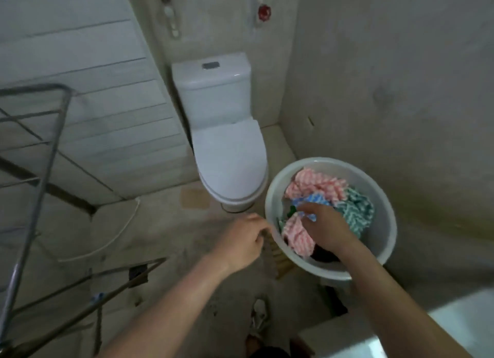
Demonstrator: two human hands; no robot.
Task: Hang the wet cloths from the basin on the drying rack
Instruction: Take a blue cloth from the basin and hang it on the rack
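From the head camera, the person is leaning over a white basin (331, 218) sitting on the floor just beside the toilet (230, 154), and the wet cloths are all lying in it in a crumpled heap — a pink striped cloth (296, 234) at the near side, a blue one (318, 198) under the fingers, a green one (355, 213) toward the far side. The right hand (323, 224) is reaching down into the pile, fingers curling among the pink and blue folds, though I cannot tell whether it is actually pinching anything yet. The left hand (240, 240) is hovering just outside the basin's rim, loosely curled and holding nothing. The drying rack (40, 176) is standing well apart on the left, its rails bare where they show. These cloths look thin and limp — soggy, clingy, likely to drip and tangle — so taking one by a corner or edge seems best.
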